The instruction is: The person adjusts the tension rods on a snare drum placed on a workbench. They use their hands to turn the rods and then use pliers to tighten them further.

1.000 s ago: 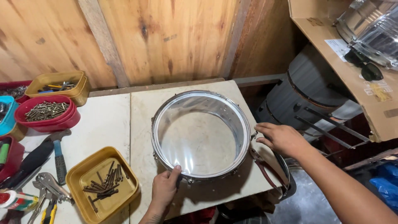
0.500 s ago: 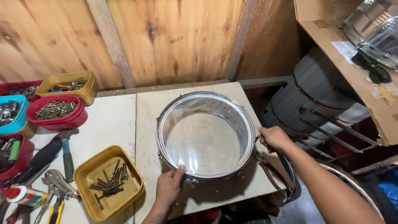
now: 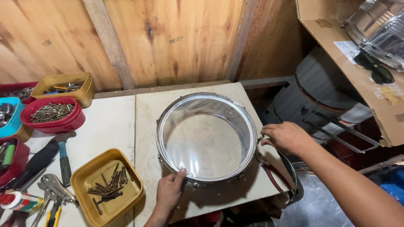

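**Both hands on a chrome drum shell**

On the pale worktable (image 3: pixel 113 122) lies a shiny drum shell (image 3: pixel 206 138), open side up; the left hand (image 3: pixel 169 191) grips its near rim, thumb hooked inside; the right hand (image 3: pixel 287 137) pinches a fitting on its right side, fingers closed; a yellow tray of screws (image 3: pixel 105 185) sits just left; red-handled pliers (image 3: pixel 273 174) lie beside the shell.
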